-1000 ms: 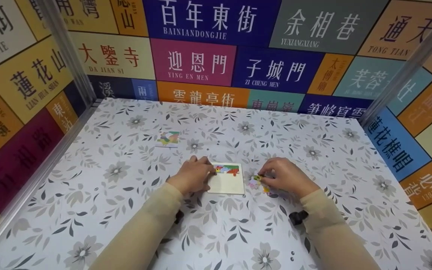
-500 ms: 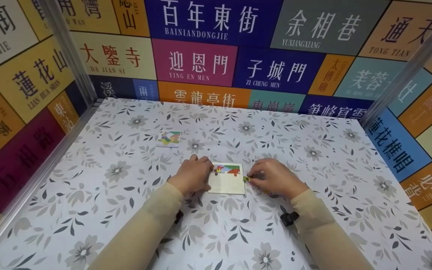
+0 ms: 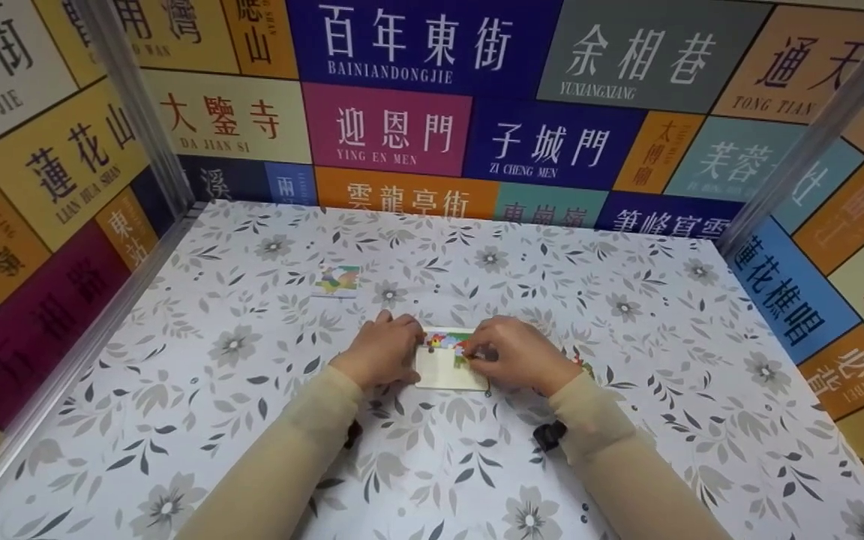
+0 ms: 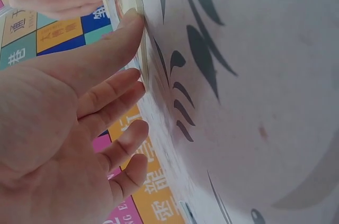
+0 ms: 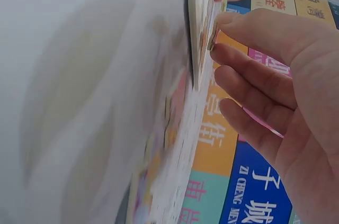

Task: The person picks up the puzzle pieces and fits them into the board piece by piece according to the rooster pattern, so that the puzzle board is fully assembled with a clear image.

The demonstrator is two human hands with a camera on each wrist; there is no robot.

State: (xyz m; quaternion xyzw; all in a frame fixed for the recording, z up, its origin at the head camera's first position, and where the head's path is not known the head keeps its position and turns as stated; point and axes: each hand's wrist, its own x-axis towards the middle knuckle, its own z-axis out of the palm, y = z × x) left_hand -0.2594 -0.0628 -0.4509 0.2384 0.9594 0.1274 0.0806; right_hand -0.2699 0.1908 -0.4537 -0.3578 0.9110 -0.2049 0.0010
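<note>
Right hand [image 3: 518, 354] moved over flat cream tray [image 3: 439, 372], fingers [image 5: 249, 73] pinching thin jigsaw piece [image 3: 460, 361]; left hand [image 3: 382, 349] gripping tray edge

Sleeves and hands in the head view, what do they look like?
The left sleeve and right sleeve are plain, long and pale beige. The left hand and right hand are bare, without gloves. A small black object shows beside the inner edge of each sleeve. No cable is visible.

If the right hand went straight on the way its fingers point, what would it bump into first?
Probably the puzzle board: the right hand points down toward it, pinching a small piece over it. Whether that piece touches it is unclear. The left hand lies beyond.
</note>
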